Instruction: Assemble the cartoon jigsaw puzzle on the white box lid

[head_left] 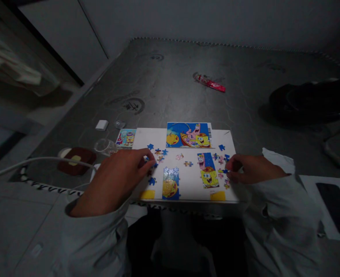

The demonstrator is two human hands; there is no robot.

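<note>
A white board (187, 184) lies before me, bearing a partly joined jigsaw. One joined section shows a burger (170, 184); another, on the right, shows a yellow cartoon face with a pink figure (207, 171). Loose puzzle pieces (188, 164) lie around them. My left hand (120, 177) is at the board's left side, thumb and index finger closed at a blue puzzle piece (155, 164). Over the right edge, my right hand (250, 169) has its fingers curled beside several loose pieces (221, 176); what is between its fingertips is hidden. A picture card (188, 135) lies at the board's far edge.
Left of the board are a small cartoon card (126, 137), a clear cup (104, 146), a white block (102, 125), a brown object (79, 159) and a white cable (57, 158). A red wrapper (211, 84) lies farther back. A black bag-like object (302, 102) and phone (335, 206) are right.
</note>
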